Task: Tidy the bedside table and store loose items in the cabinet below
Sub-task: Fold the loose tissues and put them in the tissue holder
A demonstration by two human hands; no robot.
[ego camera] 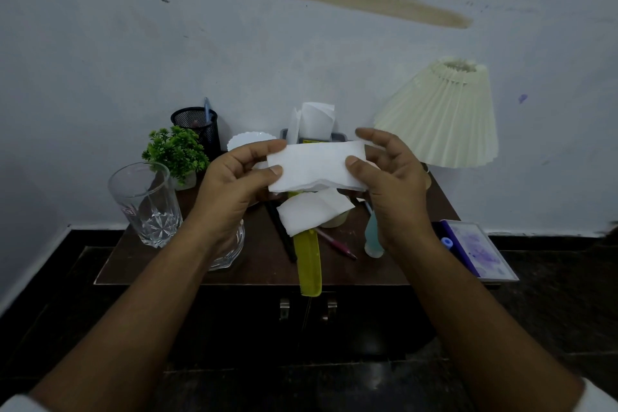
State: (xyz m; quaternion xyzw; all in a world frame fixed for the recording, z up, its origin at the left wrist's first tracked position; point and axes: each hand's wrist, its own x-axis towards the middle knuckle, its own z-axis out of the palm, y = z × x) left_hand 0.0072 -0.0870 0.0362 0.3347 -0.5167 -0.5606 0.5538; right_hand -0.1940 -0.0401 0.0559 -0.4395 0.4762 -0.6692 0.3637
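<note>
A folded white tissue [314,164] is held flat above the brown bedside table [261,273]. My left hand [230,184] pinches its left end and my right hand [391,177] pinches its right end. Under it on the table lie another white tissue [311,212], a yellow comb [309,261] overhanging the front edge, a black pen [281,231], a red pen [336,244] and a pale blue bottle [373,237]. Behind my hands a grey tissue box [337,136] has tissue sticking up. The cabinet doors [307,321] below, with two metal handles, are closed.
A tall glass [147,204] stands at the table's left, a second glass [230,251] partly hidden under my left wrist. A small green plant [175,152], a black mesh pen holder [197,127] and a white dish [249,140] are at the back. A pleated lamp [441,117] stands right, a purple box [475,251] at the right edge.
</note>
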